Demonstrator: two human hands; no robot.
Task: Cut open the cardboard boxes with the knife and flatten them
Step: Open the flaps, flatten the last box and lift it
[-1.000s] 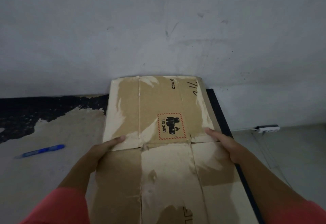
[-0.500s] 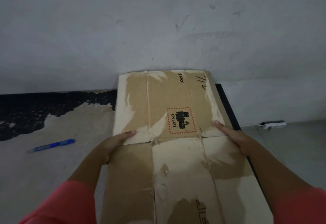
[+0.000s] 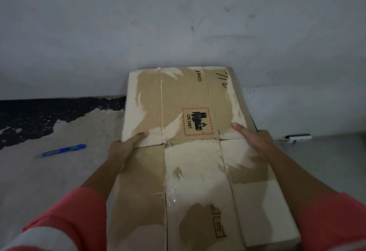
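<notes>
Left hand (image 3: 126,147) grips left edge of cardboard box (image 3: 198,171), thumb on top, fingers hidden beneath. Right hand (image 3: 255,142) grips right edge same way.

Box already cut open and flattened to one sheet, far edge by wall (image 3: 178,23). Holds nothing.

Step, as judged: setting flattened box down. Next move: lower it, press creases, release.

Slim blue item, likely knife (image 3: 61,150), lies on table (image 3: 59,181), well left of box.
</notes>
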